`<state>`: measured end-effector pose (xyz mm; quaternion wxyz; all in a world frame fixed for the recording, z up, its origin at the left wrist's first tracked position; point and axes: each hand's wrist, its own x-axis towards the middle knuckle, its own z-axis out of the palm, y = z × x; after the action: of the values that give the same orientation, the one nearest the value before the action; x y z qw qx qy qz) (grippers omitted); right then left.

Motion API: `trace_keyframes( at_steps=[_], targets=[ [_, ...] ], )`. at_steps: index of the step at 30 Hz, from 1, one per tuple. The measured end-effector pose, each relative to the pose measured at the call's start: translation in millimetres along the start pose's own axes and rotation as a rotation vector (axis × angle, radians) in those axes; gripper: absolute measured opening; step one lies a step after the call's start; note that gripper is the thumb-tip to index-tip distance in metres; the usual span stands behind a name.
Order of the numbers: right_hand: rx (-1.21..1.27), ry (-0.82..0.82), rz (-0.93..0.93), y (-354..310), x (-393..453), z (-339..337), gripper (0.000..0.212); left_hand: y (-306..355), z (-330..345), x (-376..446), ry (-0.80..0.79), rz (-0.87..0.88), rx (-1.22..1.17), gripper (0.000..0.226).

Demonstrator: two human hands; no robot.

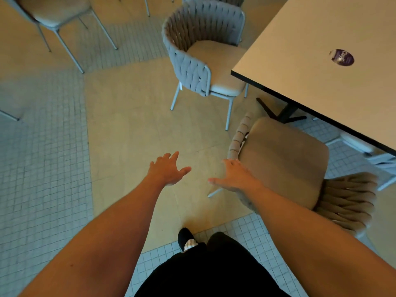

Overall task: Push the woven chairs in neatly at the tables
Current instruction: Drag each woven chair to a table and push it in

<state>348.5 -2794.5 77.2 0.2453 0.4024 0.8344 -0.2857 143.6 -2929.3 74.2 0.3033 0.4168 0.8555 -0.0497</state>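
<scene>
Near woven chair: beige seat, standing askew off the tabletop's near corner, its seat only just reaching the table edge. Right hand: fingers spread, holding nothing, at the chair's woven rim; contact uncertain. Left hand: spread wide, empty, over bare floor. Advice: grip the backrest on both sides, square it to the edge, then slide straight in. Far grey woven chair: also angled off the left edge.

Pretty dim, warm yellowish indoor light with soft shadows and no real glare, everything a bit smeary from motion blur, and the wide-angle lens bends stuff near the frame edges.
</scene>
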Motion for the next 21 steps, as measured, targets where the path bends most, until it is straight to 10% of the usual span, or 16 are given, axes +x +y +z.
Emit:
trace_keyframes(
  at_steps=[21],
  targets=[
    [-0.134, -0.069, -0.11, -76, 203, -136, 0.107, -52, -130, 170, 0.023, -0.125, -0.067, 0.088]
  ],
)
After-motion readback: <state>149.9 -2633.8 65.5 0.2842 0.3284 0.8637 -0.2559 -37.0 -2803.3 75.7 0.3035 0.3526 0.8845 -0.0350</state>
